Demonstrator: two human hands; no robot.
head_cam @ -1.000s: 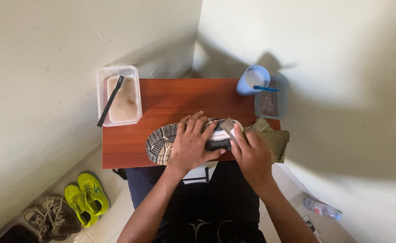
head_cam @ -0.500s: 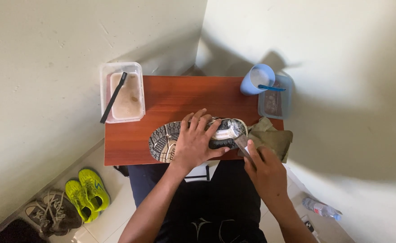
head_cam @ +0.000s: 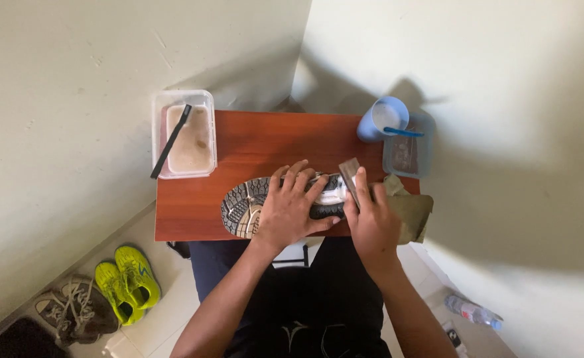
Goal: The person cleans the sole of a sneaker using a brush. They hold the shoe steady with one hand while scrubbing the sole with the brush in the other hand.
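A sports shoe (head_cam: 242, 207) lies sole-up on a small red-brown table (head_cam: 265, 142). My left hand (head_cam: 290, 209) presses flat on its sole and holds it down. My right hand (head_cam: 371, 222) grips a small grey-brown pad or brush (head_cam: 349, 175) and holds it against the shoe's white heel end. An olive cloth (head_cam: 414, 212) lies under and beside my right hand at the table's right front corner.
A clear tub of murky water (head_cam: 184, 132) with a dark brush across it sits at the table's left back. A blue cup (head_cam: 383, 118) and a small clear tub (head_cam: 408, 151) stand at the right back. Yellow-green shoes (head_cam: 127, 284), brown shoes (head_cam: 73, 315) and a plastic bottle (head_cam: 472, 311) lie on the floor.
My right hand dropped toward the table's front edge half a second ago and has come back up to the shoe's heel with the pad. The left hand stays on the sole.
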